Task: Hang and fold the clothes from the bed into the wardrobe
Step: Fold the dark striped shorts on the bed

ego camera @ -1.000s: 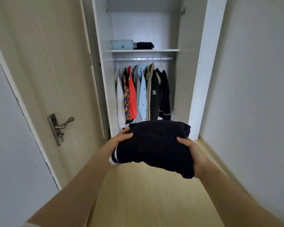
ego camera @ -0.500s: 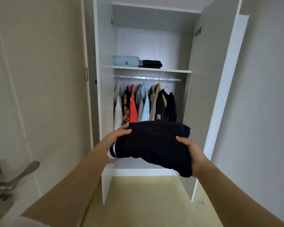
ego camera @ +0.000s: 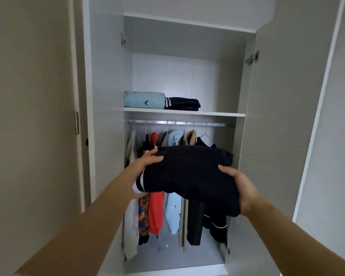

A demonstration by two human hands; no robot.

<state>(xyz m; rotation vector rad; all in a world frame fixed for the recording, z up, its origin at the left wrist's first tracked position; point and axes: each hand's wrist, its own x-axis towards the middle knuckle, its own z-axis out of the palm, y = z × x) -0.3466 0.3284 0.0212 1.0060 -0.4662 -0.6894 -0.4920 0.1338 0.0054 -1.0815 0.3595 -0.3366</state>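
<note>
Head view, and here is the wardrobe (ego camera: 106, 76) with both doors swung wide, its shelf (ego camera: 183, 112) running straight across the middle. Below the shelf and out in front of it, a folded navy garment (ego camera: 189, 176) is up in the air, carried flat between two bare hands.

The left hand (ego camera: 145, 170) clamps the bundle's left end, thumb laid over the top and fingers curled underneath, right where a white striped cuff (ego camera: 139, 182) peeks out of the fold. The right hand (ego camera: 241, 188) grips the near right corner the same way, thumb on top and fingers tucked beneath, out of sight. The navy cloth sags a little under the right hand.

On the shelf, at its left end, sits a folded light blue garment (ego camera: 143, 99), and touching it on the right is a folded dark garment with white stripes (ego camera: 183, 103). The right half of the shelf is bare board.

Just under the shelf runs a metal rail (ego camera: 177, 122) hung with clothes: a cream piece (ego camera: 130, 226) farthest left, then a patterned one (ego camera: 143, 216), a red top (ego camera: 155, 212), a light blue shirt (ego camera: 173, 212), a beige jacket (ego camera: 191, 134), and dark pieces (ego camera: 195, 224) at the right, one with white piping (ego camera: 215, 226). The carried bundle covers their middles.
</note>
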